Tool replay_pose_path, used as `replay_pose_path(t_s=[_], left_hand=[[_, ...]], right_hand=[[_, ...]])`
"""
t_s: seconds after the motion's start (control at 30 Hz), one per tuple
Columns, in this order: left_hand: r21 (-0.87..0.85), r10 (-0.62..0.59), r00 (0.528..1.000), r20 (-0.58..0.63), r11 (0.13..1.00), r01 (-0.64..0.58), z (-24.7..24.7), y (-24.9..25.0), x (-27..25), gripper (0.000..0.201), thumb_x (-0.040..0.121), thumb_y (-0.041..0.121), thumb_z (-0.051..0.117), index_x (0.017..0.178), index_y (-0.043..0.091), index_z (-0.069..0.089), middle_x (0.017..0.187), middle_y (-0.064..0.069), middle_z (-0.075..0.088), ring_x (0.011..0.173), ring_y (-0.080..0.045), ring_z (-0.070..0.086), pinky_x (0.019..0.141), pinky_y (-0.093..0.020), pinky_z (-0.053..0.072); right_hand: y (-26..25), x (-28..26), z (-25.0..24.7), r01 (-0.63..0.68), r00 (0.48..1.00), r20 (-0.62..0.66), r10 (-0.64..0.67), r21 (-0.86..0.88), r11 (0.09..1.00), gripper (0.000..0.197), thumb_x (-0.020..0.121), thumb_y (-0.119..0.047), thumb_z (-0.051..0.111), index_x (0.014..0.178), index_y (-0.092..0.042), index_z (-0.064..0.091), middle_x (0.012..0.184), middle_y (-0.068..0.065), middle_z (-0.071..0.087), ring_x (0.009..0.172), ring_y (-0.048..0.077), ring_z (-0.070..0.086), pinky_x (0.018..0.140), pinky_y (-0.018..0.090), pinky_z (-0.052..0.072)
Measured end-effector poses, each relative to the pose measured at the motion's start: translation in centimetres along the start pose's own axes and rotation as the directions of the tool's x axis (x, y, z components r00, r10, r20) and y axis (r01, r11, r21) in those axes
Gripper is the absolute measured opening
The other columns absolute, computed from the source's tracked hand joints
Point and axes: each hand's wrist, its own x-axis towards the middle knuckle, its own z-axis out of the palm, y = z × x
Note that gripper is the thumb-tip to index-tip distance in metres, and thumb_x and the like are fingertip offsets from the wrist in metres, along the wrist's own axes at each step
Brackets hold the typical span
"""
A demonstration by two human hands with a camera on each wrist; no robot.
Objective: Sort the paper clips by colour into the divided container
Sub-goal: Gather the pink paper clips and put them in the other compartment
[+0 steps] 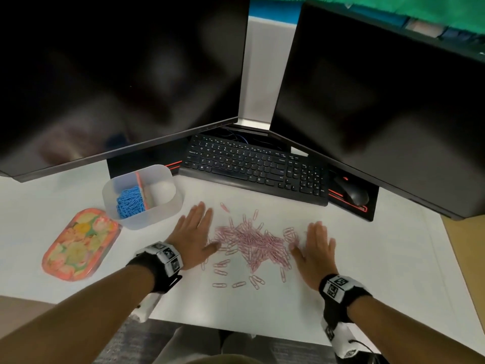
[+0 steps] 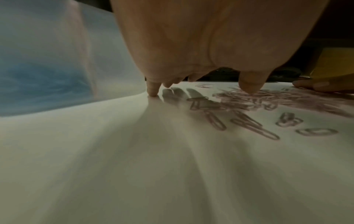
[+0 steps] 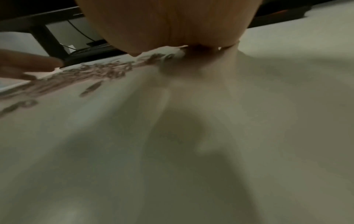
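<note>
Head: pink paper clips [image 1: 252,244] heaped on desk between both flat, empty hands; left hand [image 1: 194,237] nearer divided container [image 1: 143,197], whose left compartment holds blue clips [image 1: 130,202]. Left wrist: fingers [image 2: 153,89] straight, tip on desk, pile just right of thumb. Right wrist: blurred; right hand [image 3: 172,24] flat, pile to its left.
</note>
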Motion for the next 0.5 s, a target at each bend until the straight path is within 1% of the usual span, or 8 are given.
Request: replay_pose_path(t_s=[0.1,0.2,0.27,0.3,0.37,0.4,0.43,0.5], left_hand=[[0.02,0.045,0.999,0.002,0.999,-0.045,-0.5,2.3,2.0,0.089,0.091,0.065,0.029,0.15,0.015,-0.014,0.156,-0.006,-0.024,0.146,-0.026,-0.017,0.119,-0.05,-0.001],[0.092,0.096,0.994,0.048,0.991,-0.1,-0.5,4.1,3.1,0.086,0.093,0.061,0.03,0.151,0.015,-0.013,0.157,-0.005,-0.023,0.146,-0.024,-0.017,0.119,-0.05,-0.004],[0.154,0.159,0.983,0.087,0.973,-0.171,-0.3,5.0,3.0,0.08,0.095,0.055,0.029,0.151,0.015,-0.011,0.157,-0.006,-0.022,0.146,-0.024,-0.018,0.119,-0.05,-0.005],[0.173,0.195,0.975,0.102,0.962,-0.211,-0.2,5.2,2.7,0.076,0.097,0.052,0.028,0.152,0.016,-0.01,0.158,-0.006,-0.022,0.146,-0.023,-0.018,0.119,-0.049,-0.004],[0.186,0.274,0.953,0.129,0.937,-0.294,0.2,5.2,2.0,0.071,0.098,0.047,0.028,0.152,0.019,-0.008,0.159,-0.003,-0.019,0.147,-0.02,-0.016,0.12,-0.047,-0.003],[0.185,0.306,0.942,0.135,0.927,-0.327,0.3,5.0,1.6,0.069,0.098,0.046,0.029,0.152,0.02,-0.007,0.16,-0.001,-0.017,0.147,-0.019,-0.014,0.121,-0.046,-0.001],[0.172,0.325,0.937,0.131,0.923,-0.344,0.3,4.6,1.0,0.07,0.098,0.044,0.031,0.152,0.021,-0.006,0.16,0.0,-0.016,0.147,-0.018,-0.013,0.121,-0.044,0.001],[0.119,0.297,0.951,0.087,0.945,-0.306,0.0,3.3,-0.3,0.073,0.096,0.041,0.039,0.153,0.023,-0.005,0.16,0.001,-0.015,0.148,-0.017,-0.009,0.122,-0.042,0.005]], right_hand=[[-2.9,-0.4,0.9,0.11,0.992,0.054,-0.111,0.031,0.993,0.087,0.086,-0.068,0.005,0.149,-0.011,-0.016,0.154,0.009,-0.027,0.143,0.025,-0.025,0.117,0.043,-0.011],[-5.7,-0.8,1.7,0.212,0.971,0.104,-0.213,0.022,0.977,0.086,0.085,-0.068,0.001,0.147,-0.013,-0.019,0.15,0.006,-0.031,0.141,0.023,-0.027,0.119,0.043,-0.009],[-6.8,-1.2,2.2,0.284,0.949,0.138,-0.282,0.005,0.959,0.085,0.083,-0.066,-0.002,0.147,-0.013,-0.019,0.15,0.005,-0.031,0.142,0.022,-0.027,0.12,0.041,-0.009],[-7.2,-1.4,2.2,0.325,0.934,0.154,-0.323,0.013,0.946,0.084,0.083,-0.065,-0.002,0.147,-0.014,-0.018,0.151,0.004,-0.03,0.142,0.02,-0.026,0.12,0.04,-0.008],[-7.2,-1.8,1.9,0.385,0.905,0.165,-0.392,0.074,0.92,0.085,0.083,-0.066,0.0,0.148,-0.015,-0.017,0.151,0.0,-0.028,0.143,0.016,-0.024,0.121,0.038,-0.004],[-6.8,-2.0,1.5,0.39,0.904,0.145,-0.403,0.111,0.914,0.085,0.082,-0.067,0.001,0.148,-0.015,-0.018,0.151,-0.002,-0.028,0.143,0.014,-0.023,0.121,0.036,-0.003],[-6.2,-2.2,1.1,0.373,0.914,0.113,-0.389,0.14,0.917,0.084,0.083,-0.066,0.003,0.147,-0.016,-0.019,0.152,-0.002,-0.027,0.144,0.014,-0.023,0.121,0.035,-0.004],[-4.3,-2.9,0.1,0.281,0.955,0.053,-0.293,0.164,0.946,0.08,0.09,-0.061,0.014,0.147,-0.017,-0.022,0.152,-0.001,-0.029,0.143,0.014,-0.024,0.12,0.033,-0.006]])
